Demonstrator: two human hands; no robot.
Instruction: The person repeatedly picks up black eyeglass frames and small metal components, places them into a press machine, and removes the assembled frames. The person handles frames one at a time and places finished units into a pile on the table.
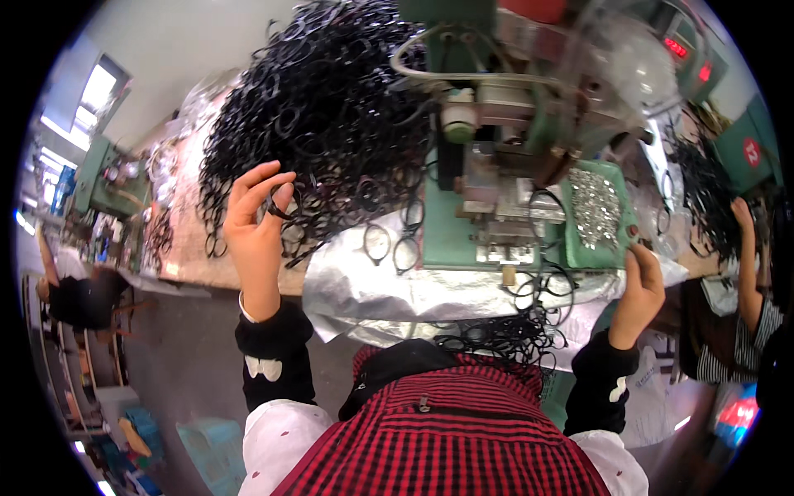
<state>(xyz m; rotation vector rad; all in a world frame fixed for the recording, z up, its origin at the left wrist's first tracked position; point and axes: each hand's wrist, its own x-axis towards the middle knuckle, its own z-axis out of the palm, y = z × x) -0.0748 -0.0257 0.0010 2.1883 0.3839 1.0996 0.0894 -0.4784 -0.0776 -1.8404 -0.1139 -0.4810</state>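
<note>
Seen from above, a person in a red-and-black checked apron sits or stands at a worktop with both hands raised over its near side. The left hand is lifted at left, its grip pinched nearly together on a small, dark, curved frame piece, held between thumb and fingers. Just beyond it rises a large heap of glossy black ring-shaped frames, with loose ones spilling toward the person. The right hand is at the lower right corner of a shallow green tray filled with tiny silvery metal parts; its fingertips are close together, but whether they hold anything cannot be told. Between the hands stands a green-and-metal bench machine. More black frames lie bunched below it, near silvery sheeting draped along the worktop's edge.
</note>
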